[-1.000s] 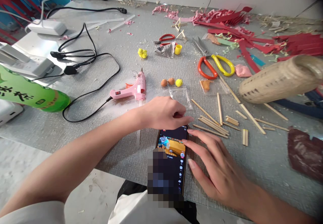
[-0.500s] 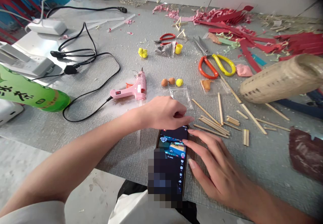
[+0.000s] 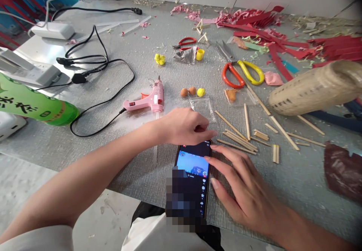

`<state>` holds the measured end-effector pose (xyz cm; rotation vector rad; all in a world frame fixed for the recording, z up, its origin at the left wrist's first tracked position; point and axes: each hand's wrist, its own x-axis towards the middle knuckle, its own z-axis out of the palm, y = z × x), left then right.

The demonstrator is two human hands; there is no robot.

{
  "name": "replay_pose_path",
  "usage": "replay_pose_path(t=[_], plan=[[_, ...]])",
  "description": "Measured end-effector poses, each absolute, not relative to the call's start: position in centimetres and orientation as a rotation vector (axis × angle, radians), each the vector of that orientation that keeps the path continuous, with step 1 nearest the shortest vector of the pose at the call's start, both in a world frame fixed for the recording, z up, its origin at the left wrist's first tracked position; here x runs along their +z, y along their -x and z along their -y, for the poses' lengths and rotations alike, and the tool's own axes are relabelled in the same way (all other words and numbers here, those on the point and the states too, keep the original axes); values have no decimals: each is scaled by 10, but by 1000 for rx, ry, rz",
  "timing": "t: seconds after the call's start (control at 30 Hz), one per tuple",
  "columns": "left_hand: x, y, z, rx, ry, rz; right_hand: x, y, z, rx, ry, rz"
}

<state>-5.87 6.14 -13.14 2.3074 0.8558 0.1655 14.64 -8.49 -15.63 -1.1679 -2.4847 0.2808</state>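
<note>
A phone [image 3: 195, 164] lies upright to me at the table's near edge, its screen lit with a bright blue picture; its lower left is pixelated. My left hand [image 3: 183, 124] rests curled over the phone's top end, thumb pointing right, with nothing showing in the gap between thumb and forefinger. Along the phone's right edge my right hand [image 3: 240, 179] lies open, fingers spread, the fingertips at or on the edge. Beyond my left wrist is a pink glue gun [image 3: 157, 98] with a clear stick in its back. Several thin wooden sticks [image 3: 240, 141] lie beyond my right hand.
Two brown balls and a yellow ball [image 3: 201, 92] sit past a clear bag [image 3: 202, 107]. Scissors [image 3: 237, 70], pliers [image 3: 186, 42] and a yellow cup [image 3: 200, 54] lie farther back. A tan cylinder [image 3: 313, 89] stands right; a green bottle [image 3: 53, 109] and cables are left.
On the phone's screen the picture has changed from a dark, mixed scene to a bright blue one. Both hands stay where they were.
</note>
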Motion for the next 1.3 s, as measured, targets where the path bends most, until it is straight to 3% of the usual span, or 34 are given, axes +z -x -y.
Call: replay_pose_path(t=[1.3], plan=[[-132, 59, -60, 154, -2312, -886, -156, -147, 84, 277, 1162, 2490]])
